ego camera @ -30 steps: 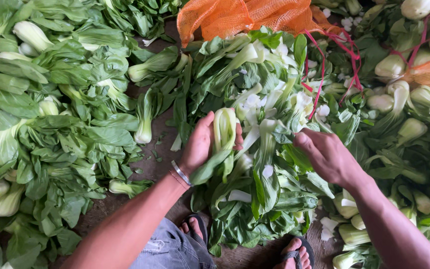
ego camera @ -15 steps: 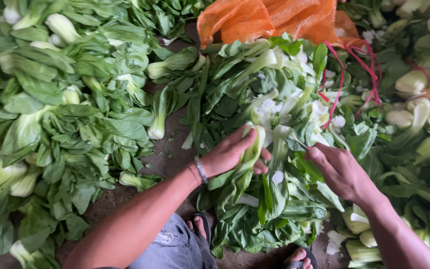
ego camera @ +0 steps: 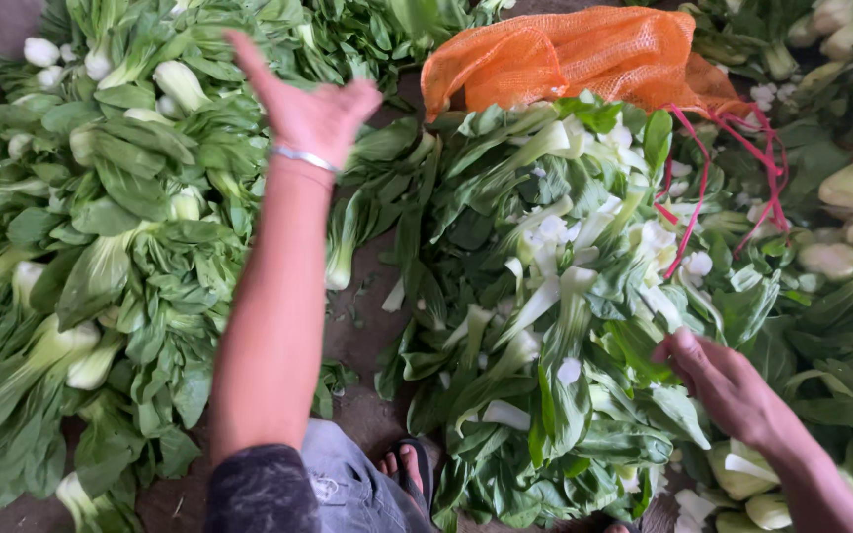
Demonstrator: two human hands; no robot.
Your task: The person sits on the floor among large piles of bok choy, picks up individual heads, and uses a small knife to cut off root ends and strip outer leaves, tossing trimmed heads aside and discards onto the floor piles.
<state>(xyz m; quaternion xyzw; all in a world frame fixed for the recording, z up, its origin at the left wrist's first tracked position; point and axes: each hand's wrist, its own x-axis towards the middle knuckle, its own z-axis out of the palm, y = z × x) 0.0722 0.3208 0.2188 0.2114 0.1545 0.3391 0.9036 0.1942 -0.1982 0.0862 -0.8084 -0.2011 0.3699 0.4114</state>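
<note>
Floor: bare dark ground (ego camera: 362,326) shows only in a strip between two heaps; the rest is covered.
Left heap: bok choy (ego camera: 101,247), running off the left edge.
Middle pile: loose cut leaves (ego camera: 545,296) below an orange net sack (ego camera: 584,54), its top cut off.
Left hand: your left hand (ego camera: 313,109) is raised over the left heap, fingers spread, empty.
Right hand: your right hand (ego camera: 728,385) rests on the middle pile's right edge, fingers curled together; you can't tell what they grip.

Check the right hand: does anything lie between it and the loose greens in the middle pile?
Nothing visible does. The right hand already rests on the middle pile, fingers among the leaves. The left hand is open, raised over the left pile.
</note>
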